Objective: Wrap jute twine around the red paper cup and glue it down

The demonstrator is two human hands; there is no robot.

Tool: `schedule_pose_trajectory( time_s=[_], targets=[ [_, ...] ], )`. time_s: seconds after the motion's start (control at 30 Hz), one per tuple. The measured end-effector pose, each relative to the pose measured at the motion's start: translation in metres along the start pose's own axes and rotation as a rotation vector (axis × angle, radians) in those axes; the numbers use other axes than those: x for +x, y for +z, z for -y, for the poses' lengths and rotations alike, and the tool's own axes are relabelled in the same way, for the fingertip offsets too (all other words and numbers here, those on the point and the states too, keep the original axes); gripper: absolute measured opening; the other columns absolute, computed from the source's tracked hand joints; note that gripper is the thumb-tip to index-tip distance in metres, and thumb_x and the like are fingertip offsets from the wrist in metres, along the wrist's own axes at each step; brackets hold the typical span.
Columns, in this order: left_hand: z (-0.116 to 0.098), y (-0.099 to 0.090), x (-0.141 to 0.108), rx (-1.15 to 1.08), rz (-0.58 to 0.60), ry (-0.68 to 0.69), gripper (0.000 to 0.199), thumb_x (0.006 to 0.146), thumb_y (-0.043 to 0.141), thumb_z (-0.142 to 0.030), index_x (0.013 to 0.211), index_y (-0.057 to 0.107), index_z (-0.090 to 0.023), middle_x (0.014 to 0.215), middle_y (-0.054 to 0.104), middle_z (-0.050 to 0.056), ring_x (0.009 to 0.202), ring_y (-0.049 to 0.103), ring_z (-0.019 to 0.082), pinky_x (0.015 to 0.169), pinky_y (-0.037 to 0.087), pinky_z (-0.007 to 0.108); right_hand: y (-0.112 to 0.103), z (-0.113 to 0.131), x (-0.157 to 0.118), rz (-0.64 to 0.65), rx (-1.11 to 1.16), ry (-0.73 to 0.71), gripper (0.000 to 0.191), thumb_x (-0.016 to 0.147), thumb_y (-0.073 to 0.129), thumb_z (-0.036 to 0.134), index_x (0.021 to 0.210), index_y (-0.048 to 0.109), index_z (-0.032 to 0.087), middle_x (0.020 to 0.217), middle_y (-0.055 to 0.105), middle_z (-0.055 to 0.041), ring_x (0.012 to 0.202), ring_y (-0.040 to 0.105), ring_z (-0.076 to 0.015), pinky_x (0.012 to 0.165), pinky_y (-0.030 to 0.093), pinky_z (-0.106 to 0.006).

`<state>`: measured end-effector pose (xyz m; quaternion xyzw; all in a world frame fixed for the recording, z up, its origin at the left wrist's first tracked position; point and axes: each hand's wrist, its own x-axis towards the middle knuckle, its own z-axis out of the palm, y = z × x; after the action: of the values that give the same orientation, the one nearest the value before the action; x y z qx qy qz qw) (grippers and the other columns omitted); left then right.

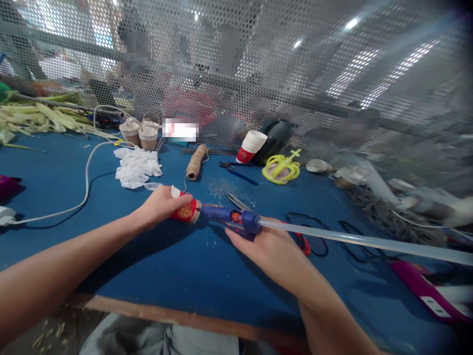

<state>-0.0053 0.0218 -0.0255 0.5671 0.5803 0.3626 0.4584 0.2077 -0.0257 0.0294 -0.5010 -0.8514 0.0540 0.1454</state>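
Note:
My left hand (pixel 158 207) grips a red paper cup (pixel 184 211) with a gold pattern, tipped on its side just above the table. Twine is wound on the cup's right end, and a strand runs up toward a roll of jute twine (pixel 196 161). In my right hand (pixel 271 246) is a blue hot glue gun (pixel 229 217), its nozzle at the twine-wound end of the cup; whether they touch I cannot tell. A long translucent glue stick (pixel 351 240) sticks out of the gun's back toward the right. Scissors (pixel 238 201) lie just beyond the gun.
Behind are crumpled white lace (pixel 137 166), two twine-wrapped cups (pixel 148 135), blue-handled pliers (pixel 240 171), stacked paper cups (pixel 253 146) and a yellow crown (pixel 281 168). A white cable (pixel 87 177) crosses the left side. A purple power strip (pixel 424 291) lies at right. Perforated metal mesh (pixel 229 59) stands behind.

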Motion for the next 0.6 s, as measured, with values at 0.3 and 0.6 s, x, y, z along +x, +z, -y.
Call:
schedule_pose_trajectory(
  time_s=[0.3,0.6],
  targets=[
    [-0.0027,0.0009,0.0020,0.002,-0.012,-0.006,0.037,0.062,0.058,-0.046,0.047,0.037,-0.019,0.044,0.037,-0.005,0.041,0.030,0.007,0.041,0.018,0.023,-0.0019,0.0032,-0.0052,0.032,-0.028,-0.076,0.010,0.081,0.047,0.018,0.078,0.057,0.017,0.070,0.062,-0.0042,0.064,0.057,-0.0176,0.060,0.043,-0.029],
    [-0.0008,-0.0003,0.0019,-0.004,-0.009,0.002,0.039,0.062,0.058,-0.046,0.046,0.035,-0.020,0.042,0.034,-0.006,0.039,0.027,0.007,0.041,0.016,0.024,-0.0010,0.0081,-0.0069,0.060,-0.004,-0.055,0.011,0.082,0.047,0.021,0.072,0.051,0.020,0.069,0.058,-0.0016,0.066,0.056,-0.0168,0.061,0.041,-0.028]
  ],
)
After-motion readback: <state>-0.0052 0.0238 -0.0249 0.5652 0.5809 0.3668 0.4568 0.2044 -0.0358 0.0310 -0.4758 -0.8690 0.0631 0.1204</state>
